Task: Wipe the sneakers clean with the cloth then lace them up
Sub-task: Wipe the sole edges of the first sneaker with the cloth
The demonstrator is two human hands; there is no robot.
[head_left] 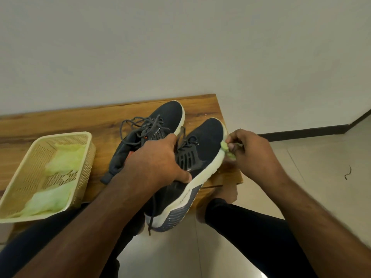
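Note:
Two dark navy sneakers with white soles lie on a low wooden table point(60, 123). The nearer sneaker point(202, 141) is tilted toward me, its heel hanging over the table's front edge. My left hand point(158, 159) grips it across the tongue and laces. My right hand point(249, 151) pinches a small wad of pale green cloth point(225, 148) against the white sole near the toe. The far sneaker point(160, 119) lies behind, its grey laces loose and tangled.
A cream plastic basket point(84, 137) at the table's left holds more pale green cloths point(64, 159). A white wall stands behind the table. My legs in dark trousers are below, over a tiled floor point(321, 167) on the right with a small dark scrap on it.

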